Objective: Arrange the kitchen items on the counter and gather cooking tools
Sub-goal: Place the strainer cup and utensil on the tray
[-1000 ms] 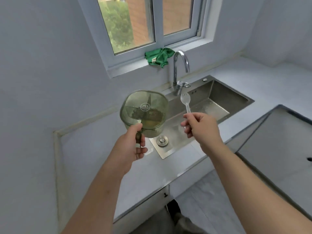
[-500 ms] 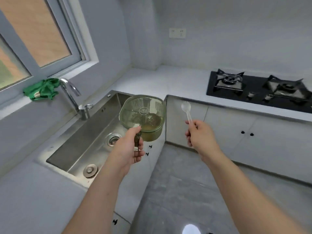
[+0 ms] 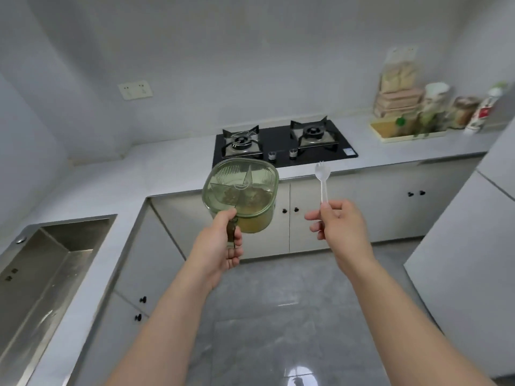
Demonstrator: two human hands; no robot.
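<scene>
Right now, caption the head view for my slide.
Left hand grips translucent green lidded container, right hand pinches white plastic spork, facing black gas hob.

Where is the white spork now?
Head view, right of centre: the right hand pinches the spork, right of the green container, in front of the stove.

Bare desk (image 3: pixel 167 171) wide open between sink (image 3: pixel 55 260) and gas stove (image 3: pixel 281 154). Blocked at the right end by a tray (image 3: pixel 404 139) crowded with jars and packets. Open air above the floor (image 3: pixel 278 302).
</scene>
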